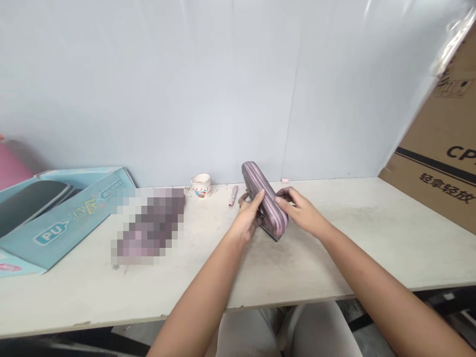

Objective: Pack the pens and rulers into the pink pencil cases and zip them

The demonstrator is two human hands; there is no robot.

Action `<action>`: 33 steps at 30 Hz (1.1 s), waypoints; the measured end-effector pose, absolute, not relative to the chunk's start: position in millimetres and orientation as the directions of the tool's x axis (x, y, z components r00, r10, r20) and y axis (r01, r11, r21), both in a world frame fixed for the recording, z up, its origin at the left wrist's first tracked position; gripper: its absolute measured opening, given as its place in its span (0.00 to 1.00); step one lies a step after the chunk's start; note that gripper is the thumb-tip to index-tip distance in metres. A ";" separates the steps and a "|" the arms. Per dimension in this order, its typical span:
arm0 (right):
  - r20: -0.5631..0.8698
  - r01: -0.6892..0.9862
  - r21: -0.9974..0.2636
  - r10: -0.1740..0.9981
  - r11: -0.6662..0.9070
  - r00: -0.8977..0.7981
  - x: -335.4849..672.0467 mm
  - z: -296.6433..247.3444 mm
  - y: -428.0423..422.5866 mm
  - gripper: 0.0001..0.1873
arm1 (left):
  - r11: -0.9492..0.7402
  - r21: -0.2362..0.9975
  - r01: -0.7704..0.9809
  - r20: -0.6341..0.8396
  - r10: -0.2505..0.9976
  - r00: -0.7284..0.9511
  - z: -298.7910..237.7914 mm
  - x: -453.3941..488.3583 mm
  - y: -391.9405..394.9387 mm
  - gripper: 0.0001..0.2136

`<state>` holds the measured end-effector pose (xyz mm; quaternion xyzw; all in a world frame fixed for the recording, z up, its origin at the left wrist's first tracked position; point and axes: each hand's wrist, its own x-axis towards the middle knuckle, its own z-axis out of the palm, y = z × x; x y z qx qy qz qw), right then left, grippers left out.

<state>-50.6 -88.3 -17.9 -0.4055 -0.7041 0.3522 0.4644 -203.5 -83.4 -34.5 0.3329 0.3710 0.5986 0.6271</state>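
Observation:
A long, rounded, ribbed purple-grey case (265,196) is tilted between my hands just above the table. My left hand (250,218) grips it from the left, with the thumb on its ribbed face and the fingers partly hidden behind. At its lower right side, my right hand (295,208) holds the edge with thumb and bent fingers. Below the case, a thin dark edge (273,237) shows; I cannot make out whether it belongs to it.
A blurred-out purple-grey item (150,225) lies left on the white table (201,277). Near the wall are a paper cup (201,186) and a pale pink tube (233,196). An open blue box (74,213) holds dark items. A large cardboard box (439,148) stands right.

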 end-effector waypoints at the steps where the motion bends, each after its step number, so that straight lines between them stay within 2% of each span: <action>1: 0.360 0.267 -0.863 0.893 0.429 -0.272 -50.6 -19.5 -90.9 0.19 | 0.056 0.877 -0.478 -0.068 0.998 -0.008 -34.4 -201.9 -84.4 0.36; 4: 0.331 0.295 -0.856 0.889 0.425 -0.317 -43.2 -20.9 -97.0 0.22 | 0.025 0.911 -0.412 -0.050 0.998 -0.049 -34.2 -195.7 -86.0 0.37; 6: 0.338 0.320 -0.843 0.888 0.433 -0.310 -32.1 -19.4 -99.6 0.21 | 0.029 0.919 -0.393 -0.053 0.997 -0.049 -33.9 -188.8 -85.1 0.35; 11: 0.397 0.541 -0.742 0.910 0.395 -0.121 20.8 -22.3 -93.3 0.16 | 0.064 0.891 -0.449 -0.066 0.998 0.012 -27.9 -157.1 -77.8 0.26; 16: 0.404 0.707 -0.683 0.901 0.180 0.161 102.7 -46.2 -75.8 0.21 | 0.123 0.868 -0.482 -0.072 0.990 0.122 -21.3 -107.8 -64.6 0.12; 18: 0.380 0.727 -0.683 0.887 0.077 0.263 136.5 -58.7 -70.9 0.22 | 0.134 0.888 -0.440 -0.081 0.987 0.137 -26.0 -85.1 -58.1 0.12; 21: 0.336 0.740 -0.671 0.868 -0.051 0.365 181.6 -77.6 -66.0 0.23 | 0.178 0.922 -0.343 -0.134 0.980 0.146 -40.4 -51.8 -48.7 0.17; 26: 0.288 0.735 -0.665 0.862 -0.134 0.418 230.9 -97.8 -58.4 0.23 | 0.223 0.967 -0.125 -0.211 0.972 0.103 -60.2 -13.2 -31.6 0.22; 28: 0.289 0.737 -0.662 0.860 -0.137 0.420 238.0 -97.4 -55.6 0.23 | 0.141 0.990 0.031 -0.143 0.985 0.093 -62.3 -7.3 -24.9 0.24; 29: 0.313 0.753 -0.646 0.856 -0.126 0.411 238.1 -95.4 -54.8 0.23 | 0.049 0.988 0.147 -0.062 0.994 0.091 -62.6 -6.0 -22.3 0.25; 31: 0.403 0.819 -0.570 0.848 -0.061 0.343 231.0 -89.5 -55.4 0.23 | -0.187 0.881 0.434 0.143 0.981 0.132 -62.7 -5.7 -20.1 0.28; 33: 0.491 0.896 -0.442 0.849 0.049 0.196 215.5 -84.0 -58.9 0.24 | -0.363 0.646 0.672 0.250 0.932 0.262 -63.7 -6.0 -22.6 0.29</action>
